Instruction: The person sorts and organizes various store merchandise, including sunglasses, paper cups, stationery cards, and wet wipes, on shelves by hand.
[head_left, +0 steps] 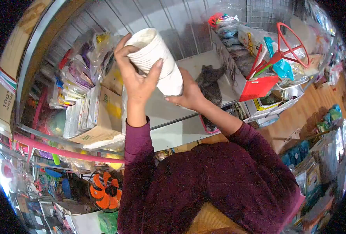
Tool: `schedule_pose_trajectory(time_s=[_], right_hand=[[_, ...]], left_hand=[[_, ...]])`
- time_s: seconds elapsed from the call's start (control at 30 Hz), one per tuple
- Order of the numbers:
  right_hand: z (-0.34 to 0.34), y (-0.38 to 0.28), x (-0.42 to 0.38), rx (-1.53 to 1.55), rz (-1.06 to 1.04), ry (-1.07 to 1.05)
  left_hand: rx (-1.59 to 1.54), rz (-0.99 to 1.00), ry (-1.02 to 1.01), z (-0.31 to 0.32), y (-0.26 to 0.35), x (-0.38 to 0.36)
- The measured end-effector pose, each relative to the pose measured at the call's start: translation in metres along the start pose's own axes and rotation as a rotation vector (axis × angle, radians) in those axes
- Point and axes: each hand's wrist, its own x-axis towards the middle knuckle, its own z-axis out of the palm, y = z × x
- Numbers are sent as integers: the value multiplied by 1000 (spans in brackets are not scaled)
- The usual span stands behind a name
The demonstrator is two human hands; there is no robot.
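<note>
Between my hands, above a white shelf (pixel 161 107), is a tilted stack of white paper cups (pixel 155 54). The rims form ridges at the upper end, and the open mouth of the end cup faces up and left. My left hand (pixel 136 80) wraps round the rim end, thumb across the front and fingers behind. At the lower right end, my right hand (pixel 188 91) grips the smooth side of the stack; some of its fingers are hidden behind the cups. A dark grey cloth (pixel 210 82) lies on the shelf beyond my right hand.
To the left, a cardboard box (pixel 106 113) holds plastic-wrapped packets. On the right stands a red box (pixel 257 87) with bagged goods and a red plastic frame (pixel 294 46). A pink rail (pixel 71 150) edges the lower left, above an orange fan (pixel 106 191).
</note>
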Motion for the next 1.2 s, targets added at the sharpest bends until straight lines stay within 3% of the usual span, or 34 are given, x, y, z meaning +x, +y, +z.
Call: schedule_pose_trajectory(time_s=[0.1, 0.23, 0.3, 0.37, 0.43, 0.5, 0.53, 0.6, 0.77, 0.83, 1.07, 1.17, 1.2], right_hand=[[10, 21, -11, -64, -39, 21], [15, 28, -24, -78, 35, -30], [16, 26, -27, -47, 139, -75], [15, 25, -29, -77, 109, -45], [14, 28, -31, -29, 71, -31], [11, 25, -32, -35, 53, 2], [11, 27, -34, -56, 72, 13], [9, 24, -37, -90, 127, 12], [-21, -17, -42, -68, 165, -46], [-37, -21, -45, 41, -73, 34], [-73, -22, -80, 62, -180, 336], [-76, -24, -83, 375, -30, 413], [-82, -31, -85, 325, 17, 424]], left_hand=[[79, 31, -29, -6, -1, -5], [44, -75, 37, -8, 1, -19], [359, -133, 74, -9, 8, -27], [312, -184, 88, -1, 2, -48], [-65, -343, 73, 12, -1, -69], [-225, -418, 48, 21, -2, -90], [-236, -408, 41, 21, -9, -101], [-242, -650, -154, 21, -13, -111], [-308, -692, -163, 22, 2, -81], [-474, -746, -189, 25, 2, -69], [-900, -910, -106, 91, 5, -15], [-992, -965, -91, 116, 2, 6], [-993, -960, -100, 122, -1, 14]])
